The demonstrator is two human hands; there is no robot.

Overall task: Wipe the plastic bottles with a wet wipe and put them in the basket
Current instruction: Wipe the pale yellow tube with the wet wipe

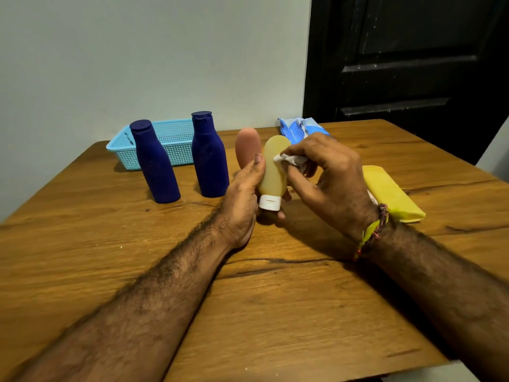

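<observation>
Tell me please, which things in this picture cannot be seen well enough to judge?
Head view only:
- Basket inside: hidden by its wall and two blue bottles.
- Pink bottle lower part: behind left hand.
- Wipe pack print: too small.
- Wet wipe: mostly inside right hand.
- Yellow bottle far side: unseen.

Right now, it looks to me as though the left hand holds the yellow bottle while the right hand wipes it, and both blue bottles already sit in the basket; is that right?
Not quite. The head view shows both blue bottles standing on the table in front of the basket, not in it. The left hand does hold the yellow bottle while the right hand wipes it.
</observation>
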